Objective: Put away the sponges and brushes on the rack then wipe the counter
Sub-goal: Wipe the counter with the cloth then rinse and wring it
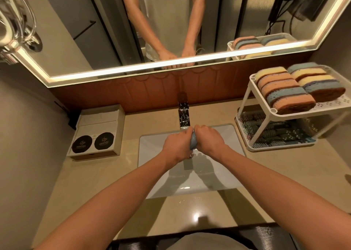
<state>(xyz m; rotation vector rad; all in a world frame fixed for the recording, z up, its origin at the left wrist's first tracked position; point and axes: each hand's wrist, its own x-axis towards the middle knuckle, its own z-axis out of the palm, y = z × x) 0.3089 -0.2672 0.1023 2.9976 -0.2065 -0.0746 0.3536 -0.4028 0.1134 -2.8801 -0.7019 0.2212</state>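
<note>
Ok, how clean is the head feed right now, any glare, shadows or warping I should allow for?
Head view: wide-angle warp bends the mirror's lit strip and tilts the rack; a glare spot sits on the counter; forearm shadows fall across the sink; the blue cloth between left hand and right hand is mostly hidden.

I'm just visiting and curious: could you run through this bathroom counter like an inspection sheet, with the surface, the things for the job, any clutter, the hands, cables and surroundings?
Surface: beige counter, glossy, with a white sink set into it.
Job's things: sponges stacked on the top shelf of the white rack; dark brushes on its lower shelf; a blue-grey cloth held over the sink.
Clutter: a box with two black round labels, left of the sink.
Hands: left hand and right hand both grip the cloth, apparently wringing it.
Cables: dark cords seen only in the mirror.
Surroundings: chrome faucet, brown backsplash.
</note>
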